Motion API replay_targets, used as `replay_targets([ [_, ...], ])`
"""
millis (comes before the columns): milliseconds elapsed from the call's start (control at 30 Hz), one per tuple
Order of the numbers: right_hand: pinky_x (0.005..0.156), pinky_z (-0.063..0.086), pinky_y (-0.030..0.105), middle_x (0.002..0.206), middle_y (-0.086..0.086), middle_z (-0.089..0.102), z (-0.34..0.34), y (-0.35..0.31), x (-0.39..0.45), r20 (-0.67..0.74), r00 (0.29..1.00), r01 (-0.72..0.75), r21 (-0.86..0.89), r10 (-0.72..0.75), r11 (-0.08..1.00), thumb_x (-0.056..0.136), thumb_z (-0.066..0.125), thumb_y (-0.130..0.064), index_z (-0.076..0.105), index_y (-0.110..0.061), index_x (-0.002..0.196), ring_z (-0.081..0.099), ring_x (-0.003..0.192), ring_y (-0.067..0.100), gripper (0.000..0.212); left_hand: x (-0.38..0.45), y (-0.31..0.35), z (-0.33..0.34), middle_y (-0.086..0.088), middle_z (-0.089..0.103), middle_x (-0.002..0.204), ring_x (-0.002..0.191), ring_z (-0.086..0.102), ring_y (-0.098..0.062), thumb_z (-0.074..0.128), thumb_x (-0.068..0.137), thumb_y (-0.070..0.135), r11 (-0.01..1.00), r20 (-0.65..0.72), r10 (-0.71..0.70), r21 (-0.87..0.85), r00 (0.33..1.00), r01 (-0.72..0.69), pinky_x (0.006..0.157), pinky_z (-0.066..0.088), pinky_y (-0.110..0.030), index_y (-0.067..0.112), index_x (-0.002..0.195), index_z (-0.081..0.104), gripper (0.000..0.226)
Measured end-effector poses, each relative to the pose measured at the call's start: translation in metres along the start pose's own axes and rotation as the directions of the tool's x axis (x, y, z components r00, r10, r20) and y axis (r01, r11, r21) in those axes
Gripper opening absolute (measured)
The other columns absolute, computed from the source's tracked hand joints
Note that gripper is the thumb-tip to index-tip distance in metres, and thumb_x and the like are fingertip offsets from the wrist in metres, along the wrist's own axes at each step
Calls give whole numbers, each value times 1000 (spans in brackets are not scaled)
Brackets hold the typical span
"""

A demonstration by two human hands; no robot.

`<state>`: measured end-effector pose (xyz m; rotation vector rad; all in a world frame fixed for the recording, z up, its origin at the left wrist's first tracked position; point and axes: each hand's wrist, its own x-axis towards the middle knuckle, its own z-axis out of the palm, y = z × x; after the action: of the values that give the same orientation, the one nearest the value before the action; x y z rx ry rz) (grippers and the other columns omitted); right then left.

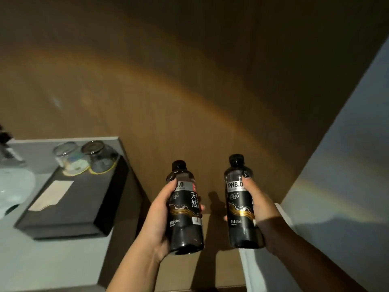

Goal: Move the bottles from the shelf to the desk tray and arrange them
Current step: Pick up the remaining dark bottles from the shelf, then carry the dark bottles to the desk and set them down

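I hold two dark water bottles with black labels and black caps, both upright in the air in front of a brown wall. My left hand (160,220) grips the left bottle (185,209) around its middle. My right hand (257,205) grips the right bottle (240,203), with fingers wrapped over the label. The black desk tray (69,207) lies on the grey desk (52,264) to the left, well apart from both bottles.
Two upturned glasses (68,157) (100,157) stand on paper coasters at the tray's far end. A pale card (50,194) lies on the tray. A white object (12,186) sits at the left edge. A pale wall (345,165) rises on the right.
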<state>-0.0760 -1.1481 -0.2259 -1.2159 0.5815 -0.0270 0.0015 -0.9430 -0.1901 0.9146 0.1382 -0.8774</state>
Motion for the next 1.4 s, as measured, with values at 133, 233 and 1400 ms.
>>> replay_targets([
  [133, 92, 49, 57, 99, 18, 68, 90, 6, -12, 47, 999, -14, -56, 17, 998, 58, 66, -62, 63, -16, 112, 66, 86, 35, 71, -40, 25, -53, -16, 66, 81, 67, 64, -30, 63, 70, 47, 985, -143, 152, 107, 978, -137, 61, 51, -33, 5, 112, 59, 59],
  [233, 76, 53, 44, 87, 17, 66, 153, 16, -17, 152, 988, 1, -143, 21, 990, 64, 60, -54, 61, -8, 112, 64, 75, 31, 66, -76, 47, -100, -19, 64, 85, 68, 64, -31, 66, 68, 48, 966, -234, 233, 167, 944, -197, 57, 52, -34, 2, 122, 51, 72],
  [1400, 87, 52, 47, 92, 14, 72, 682, 200, -70, 489, 835, 6, -467, 252, 884, 88, 51, -53, 66, -14, 103, 67, 82, 30, 45, -344, 224, -540, -1, 54, 41, 23, 47, 0, 32, 101, 10, 905, -663, 405, 191, 630, -380, 29, 36, -13, 9, 66, 42, 36],
])
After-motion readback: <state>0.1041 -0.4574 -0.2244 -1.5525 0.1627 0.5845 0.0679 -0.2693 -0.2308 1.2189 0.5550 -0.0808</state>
